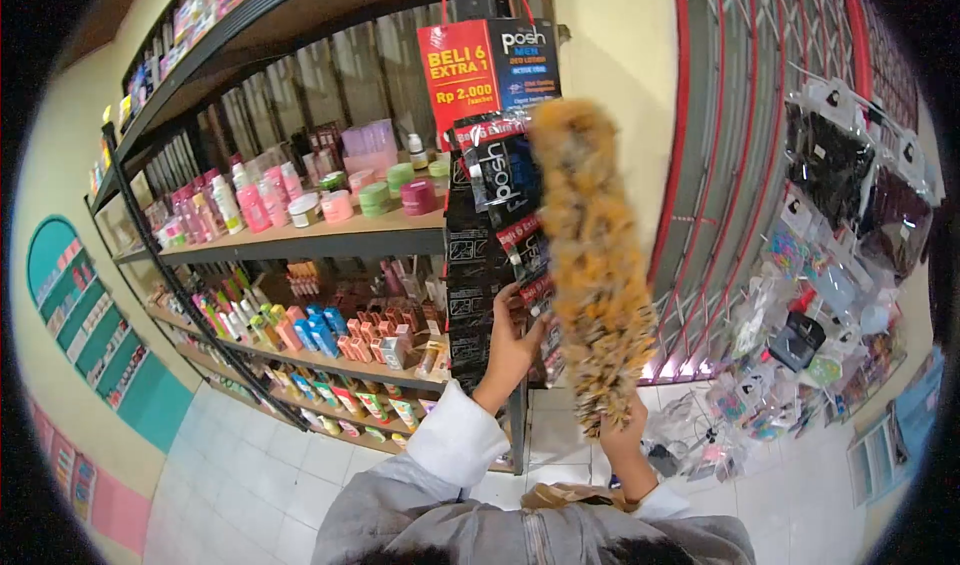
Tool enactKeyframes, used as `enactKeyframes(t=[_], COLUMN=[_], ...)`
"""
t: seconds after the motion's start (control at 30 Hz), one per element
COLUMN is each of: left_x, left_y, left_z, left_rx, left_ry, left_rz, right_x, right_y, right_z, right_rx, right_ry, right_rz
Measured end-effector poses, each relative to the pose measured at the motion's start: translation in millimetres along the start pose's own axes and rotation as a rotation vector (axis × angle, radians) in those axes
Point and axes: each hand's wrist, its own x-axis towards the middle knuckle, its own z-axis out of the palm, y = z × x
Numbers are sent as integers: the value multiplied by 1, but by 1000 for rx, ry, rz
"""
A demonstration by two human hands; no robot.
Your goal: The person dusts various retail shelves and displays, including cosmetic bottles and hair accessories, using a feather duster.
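Note:
My right hand (626, 439) grips the lower end of a feather duster (595, 255) with brown and yellowish plumes. The duster stands nearly upright in front of me, its top blurred, and its handle is hidden by feathers and my fingers. My left hand (515, 343) has its fingers closed on the lower part of a hanging strip of deodorant sachets (505, 170). Above the strip hangs a red and dark price card (490, 70), on red cords from the shelf post. The duster covers part of the sachets on their right side.
A black metal shelf (300, 242) on the left carries jars, bottles and boxes on several levels. A folding metal gate (725, 165) with red edges stands behind. Bagged accessories (830, 155) hang at the right. White tiles (270, 495) cover the floor.

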Motion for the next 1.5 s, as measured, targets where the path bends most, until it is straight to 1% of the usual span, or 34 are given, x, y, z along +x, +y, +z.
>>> enactKeyframes(t=[0.07, 0.1, 0.13, 0.17, 0.2, 0.23, 0.27, 0.3, 0.37, 0.4, 0.47, 0.53, 0.57, 0.6, 0.63, 0.7, 0.73, 0.77, 0.87, 0.9, 1.0, 1.03, 1.1, 1.17, 1.27, 1.4, 1.43, 1.5], left_x=[5, 5, 7, 9, 10, 5, -1, 0, -3, 0, -12, -22, -28, -33, -39, -48, -53, -58, -64, -66, -74, -78, -79, -81, -89, -103, -108, -122], left_y=[0, 3, -6, -21, -29, -3, 2, -7, 14, 13, 14, -29, -45, -57, -59, -59, -54, -51, -49, -49, -59, -36, -36, -40, -49, -52, -54, -61], left_z=[6, 12, 12, 12, 12, 9, 9, 3, -15, -21, -19, -14, -12, -11, -8, -5, -8, -10, -22, -29, -55, -58, -74, -90, -105, -129, -135, -147], left_rx=[93, 62, 17, -27, -71, -112, -210, -351, -544, -840, -1134, -1156, -968, -1044, -1080, -1156, -1177, -1201, -1203, -1183, -1079, -1360, -1453, -1441, -1410, -1369, -1350, -1283], left_ry=[16, 75, 22, -31, -83, -84, -67, -140, -253, -386, -370, -225, -178, -115, -113, -154, -175, -188, -213, -210, -107, -220, -235, -217, -215, -258, -281, -343], left_rz=[-55, -19, -19, -20, -22, 6, -86, -73, -256, -258, -393, -507, -516, -688, -722, -730, -712, -697, -649, -633, -538, -568, -510, -445, -412, -423, -437, -480], right_x=[-2, 0, 7, 16, 13, 9, 6, 12, 7, 9, 15, 30, 40, 52, 62, 67, 72, 78, 83, 82, 68, 58, 44, 38, 34, 50, 51, 56], right_y=[-2, -3, -11, -24, -24, -24, -24, -32, -25, -21, -18, -12, -12, -14, -15, -12, -16, -25, -42, -50, -52, -48, -46, -47, -61, -77, -75, -73], right_z=[-5, -7, -9, -14, -15, -17, -19, -17, -18, -18, -35, -53, -61, -68, -74, -86, -89, -90, -107, -113, -118, -116, -118, -117, -107, -93, -90, -83], right_rx=[-68, -100, -131, -69, -146, -222, -297, -303, -127, -40, -175, -317, -276, -234, -191, -343, -415, -381, -516, -576, -652, -615, -595, -572, -639, -673, -638, -649], right_ry=[68, 99, 130, 17, -24, -67, -114, -131, -53, -5, 59, 78, 18, -41, -98, -134, -160, -160, -326, -448, -790, -841, -980, -1126, -1159, -945, -886, -705], right_rz=[-53, -81, -110, -124, -153, -182, -212, -153, -36, 10, -93, -177, -172, -166, -163, -215, -243, -295, -355, -298, -368, -356, -355, -365, -361, -487, -478, -439])
